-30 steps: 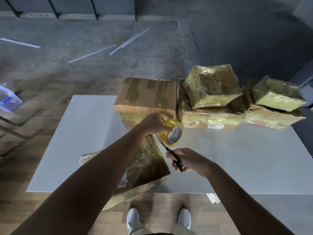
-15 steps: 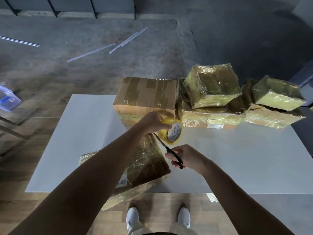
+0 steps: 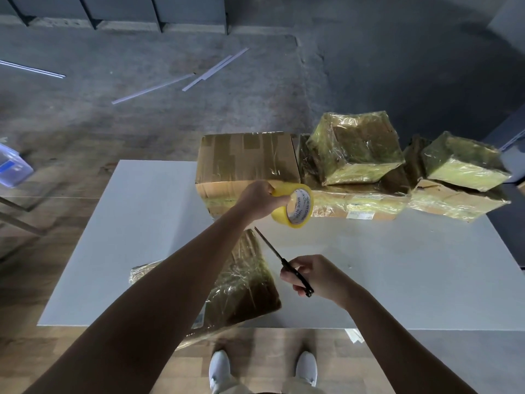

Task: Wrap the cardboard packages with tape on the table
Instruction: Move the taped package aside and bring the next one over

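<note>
My left hand (image 3: 260,199) grips a yellow tape roll (image 3: 295,205) held in the air above the white table (image 3: 136,223). Below it my right hand (image 3: 314,275) holds black-handled scissors (image 3: 279,258), blades pointing up-left toward the roll, a gap between them. A tape-wrapped cardboard package (image 3: 241,282) lies at the table's near edge, partly hidden under my left forearm and overhanging the edge. A larger cardboard box (image 3: 247,160) sits at the back, with several shiny wrapped packages (image 3: 358,147) stacked to its right.
Another wrapped package (image 3: 463,163) rests on a flatter one (image 3: 451,200) at the table's far right. A clear plastic bin (image 3: 11,166) stands on the floor at left. Thin white strips (image 3: 210,72) lie on the concrete floor beyond. My white shoes (image 3: 218,368) show below the table edge.
My left hand lifted the tape roll up and away from the scissors. The scissor blades, earlier at the tape beside the roll, now stand apart from it.
</note>
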Available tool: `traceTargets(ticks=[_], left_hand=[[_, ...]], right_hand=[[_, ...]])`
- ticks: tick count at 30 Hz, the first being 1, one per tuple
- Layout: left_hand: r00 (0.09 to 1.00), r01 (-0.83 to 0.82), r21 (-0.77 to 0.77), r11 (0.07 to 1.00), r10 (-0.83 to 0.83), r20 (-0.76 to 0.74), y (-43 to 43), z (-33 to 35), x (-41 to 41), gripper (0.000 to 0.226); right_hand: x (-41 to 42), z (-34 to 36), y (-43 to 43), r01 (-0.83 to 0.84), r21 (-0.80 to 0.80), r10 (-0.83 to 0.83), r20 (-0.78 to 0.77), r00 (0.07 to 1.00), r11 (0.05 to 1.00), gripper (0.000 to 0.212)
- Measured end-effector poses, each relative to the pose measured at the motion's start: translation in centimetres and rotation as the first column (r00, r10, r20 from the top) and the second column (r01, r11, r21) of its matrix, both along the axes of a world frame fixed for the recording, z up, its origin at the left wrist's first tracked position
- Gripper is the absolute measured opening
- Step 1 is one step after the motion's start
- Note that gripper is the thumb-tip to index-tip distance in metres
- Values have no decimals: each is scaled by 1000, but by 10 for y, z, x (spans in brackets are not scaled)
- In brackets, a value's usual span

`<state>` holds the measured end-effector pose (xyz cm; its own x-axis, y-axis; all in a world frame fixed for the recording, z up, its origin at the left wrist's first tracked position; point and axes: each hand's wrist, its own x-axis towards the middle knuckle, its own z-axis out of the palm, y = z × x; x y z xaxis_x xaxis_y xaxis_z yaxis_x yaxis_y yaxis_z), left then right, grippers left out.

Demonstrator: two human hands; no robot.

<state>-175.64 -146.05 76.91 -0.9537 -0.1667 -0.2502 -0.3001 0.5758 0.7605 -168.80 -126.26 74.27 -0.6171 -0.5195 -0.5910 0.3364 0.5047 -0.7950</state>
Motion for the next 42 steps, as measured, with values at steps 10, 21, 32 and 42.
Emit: traceTargets(ticks=[10, 21, 32, 42], left_hand=[[997, -73, 3, 997, 74, -36, 6, -14, 4, 47], [995, -94, -30, 995, 94, 18, 24, -21, 8, 32], [985, 150, -154, 977, -133, 112, 28, -20, 2, 41], [953, 247, -54, 968, -232, 197, 46, -5, -6, 44]], right_hand=[[2, -17, 0, 102, 284, -85, -73, 994, 953, 35], [-8, -64, 12, 36, 824, 378, -298, 877, 565, 40], [-31, -47, 9, 148, 677, 154, -364, 918, 721, 27], [-40, -24, 31, 708, -61, -686, 202, 699, 703, 30]])
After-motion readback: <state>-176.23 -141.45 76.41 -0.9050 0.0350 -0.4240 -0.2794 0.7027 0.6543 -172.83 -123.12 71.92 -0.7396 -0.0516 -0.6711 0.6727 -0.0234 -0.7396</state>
